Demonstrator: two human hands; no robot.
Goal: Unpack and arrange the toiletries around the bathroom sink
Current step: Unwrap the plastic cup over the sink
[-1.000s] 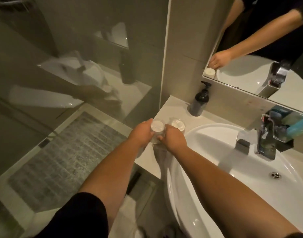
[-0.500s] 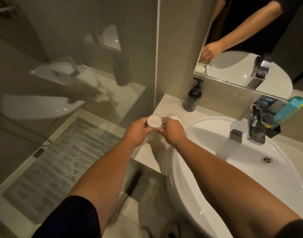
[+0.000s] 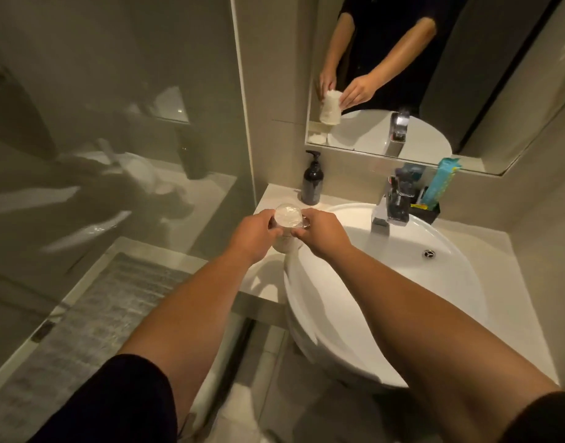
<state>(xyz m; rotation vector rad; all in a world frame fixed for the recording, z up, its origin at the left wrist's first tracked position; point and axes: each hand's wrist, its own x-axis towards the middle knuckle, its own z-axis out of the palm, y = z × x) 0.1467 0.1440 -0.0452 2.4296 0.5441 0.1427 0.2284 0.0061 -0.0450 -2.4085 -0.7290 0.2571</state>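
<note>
Your left hand (image 3: 254, 233) and right hand (image 3: 319, 233) both have fingers clamped on a clear plastic-wrapped roll of white cotton pads (image 3: 287, 220), held upright, clear of the pale desk (image 3: 276, 195), at the left rim of the white round basin (image 3: 402, 282). Likely step: tearing the wrap. Risks: slick film slipping so the pads tumble into the basin; an elbow swing knocking the dark pump bottle (image 3: 312, 183) just behind.

Beside the sink (image 3: 402, 282), both hands covered the clear packet's (image 3: 287, 215) lower half; its contents were too blurred to identify. The frame cut off the mirror (image 3: 466, 91) above.
</note>
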